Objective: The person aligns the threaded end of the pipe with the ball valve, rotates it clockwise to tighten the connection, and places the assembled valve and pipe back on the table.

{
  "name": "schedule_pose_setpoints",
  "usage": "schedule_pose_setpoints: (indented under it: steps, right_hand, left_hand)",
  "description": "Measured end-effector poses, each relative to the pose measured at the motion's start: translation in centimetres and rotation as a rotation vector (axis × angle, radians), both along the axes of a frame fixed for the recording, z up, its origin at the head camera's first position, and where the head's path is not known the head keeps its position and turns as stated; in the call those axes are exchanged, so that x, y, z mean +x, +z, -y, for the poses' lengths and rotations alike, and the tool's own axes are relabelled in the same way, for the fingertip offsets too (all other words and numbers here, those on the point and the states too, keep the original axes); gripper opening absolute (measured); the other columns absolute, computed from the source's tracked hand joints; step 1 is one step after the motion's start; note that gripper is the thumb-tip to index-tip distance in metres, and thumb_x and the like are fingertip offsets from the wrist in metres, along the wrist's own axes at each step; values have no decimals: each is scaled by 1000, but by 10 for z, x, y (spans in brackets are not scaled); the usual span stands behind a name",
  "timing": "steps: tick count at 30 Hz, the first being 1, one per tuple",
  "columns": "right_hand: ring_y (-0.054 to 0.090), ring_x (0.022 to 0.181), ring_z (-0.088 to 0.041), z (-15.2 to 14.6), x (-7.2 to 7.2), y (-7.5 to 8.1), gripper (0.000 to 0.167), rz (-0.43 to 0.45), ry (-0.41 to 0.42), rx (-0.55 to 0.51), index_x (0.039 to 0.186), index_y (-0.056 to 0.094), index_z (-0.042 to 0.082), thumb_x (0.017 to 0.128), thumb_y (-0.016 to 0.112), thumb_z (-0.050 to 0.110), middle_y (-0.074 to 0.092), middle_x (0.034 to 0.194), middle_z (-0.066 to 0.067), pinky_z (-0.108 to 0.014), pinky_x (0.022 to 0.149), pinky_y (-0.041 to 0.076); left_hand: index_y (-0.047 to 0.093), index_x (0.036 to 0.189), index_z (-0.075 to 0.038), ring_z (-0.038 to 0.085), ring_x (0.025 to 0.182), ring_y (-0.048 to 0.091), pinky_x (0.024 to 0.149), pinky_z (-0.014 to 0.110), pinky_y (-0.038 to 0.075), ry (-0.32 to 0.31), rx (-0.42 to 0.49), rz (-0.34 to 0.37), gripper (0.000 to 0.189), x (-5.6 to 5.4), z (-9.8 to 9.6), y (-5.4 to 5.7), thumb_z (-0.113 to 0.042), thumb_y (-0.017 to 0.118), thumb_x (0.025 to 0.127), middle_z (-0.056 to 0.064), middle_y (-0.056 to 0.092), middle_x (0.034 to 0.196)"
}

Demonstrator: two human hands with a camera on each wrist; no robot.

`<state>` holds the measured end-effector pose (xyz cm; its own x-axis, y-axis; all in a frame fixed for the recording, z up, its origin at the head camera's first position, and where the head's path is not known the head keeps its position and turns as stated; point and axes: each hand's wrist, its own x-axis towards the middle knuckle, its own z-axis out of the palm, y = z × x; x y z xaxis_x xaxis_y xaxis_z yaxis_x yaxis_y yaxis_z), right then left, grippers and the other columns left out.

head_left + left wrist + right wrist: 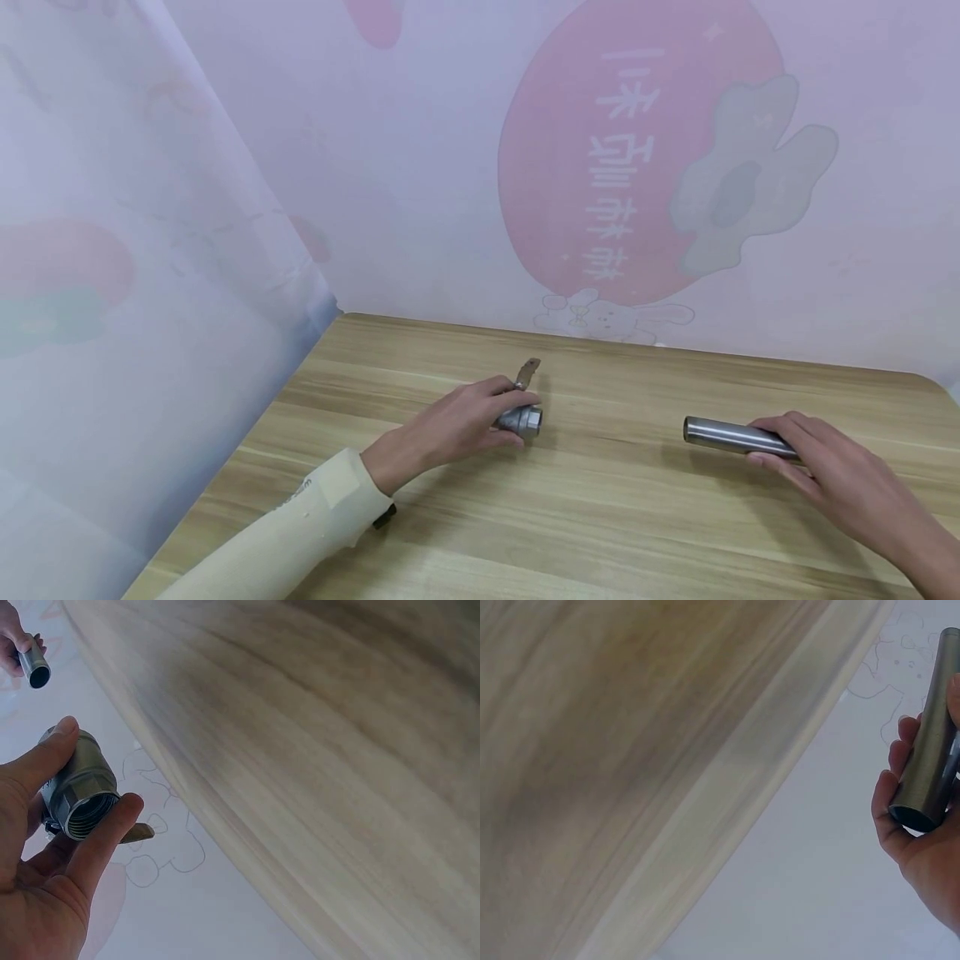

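Observation:
My left hand (457, 423) grips a silver metal ball valve (529, 421) over the wooden table, thumb and fingers around its body. The valve's flat lever handle (528, 372) sticks up past the fingers, its surface brownish and worn. In the left wrist view the threaded opening of the valve (84, 780) faces the camera. Off to the right, my right hand (840, 467) holds a smooth steel pipe (723, 435) near one end, its free end pointing left toward the valve. A gap separates the two parts. The right wrist view shows fingers wrapped around the hollow pipe (928, 761).
The wood-grain table (600, 517) has a rounded far right corner. Behind it hangs a pale printed cloth (420, 167) with a pink shape and cartoon rabbits, and another cloth (112, 375) runs along the left side. A small black piece (384, 517) shows under the left cuff.

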<state>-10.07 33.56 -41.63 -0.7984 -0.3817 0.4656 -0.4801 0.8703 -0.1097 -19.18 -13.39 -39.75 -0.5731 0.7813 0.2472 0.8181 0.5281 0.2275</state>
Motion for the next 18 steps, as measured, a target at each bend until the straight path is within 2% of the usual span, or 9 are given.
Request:
schedule_pose_setpoints:
  steps: [8, 18]
  right_hand:
    - [51, 85, 2, 0, -1, 1, 43, -5, -6, -2, 120, 71, 24, 85, 94, 25, 67, 102, 15, -26, 62, 47]
    - [53, 87, 1, 1, -1, 0, 44, -22, 18, -9, 119, 71, 25, 83, 95, 23, 67, 103, 16, -15, 70, 42]
  left_hand:
    - [68, 146, -14, 15, 107, 73, 89, 27, 65, -3, -12, 1, 59, 2, -2, 3, -23, 91, 92, 9, 72, 130]
    - [68, 145, -16, 15, 106, 71, 88, 26, 64, 13, -13, 15, 57, 3, -4, 5, -24, 90, 93, 9, 71, 131]
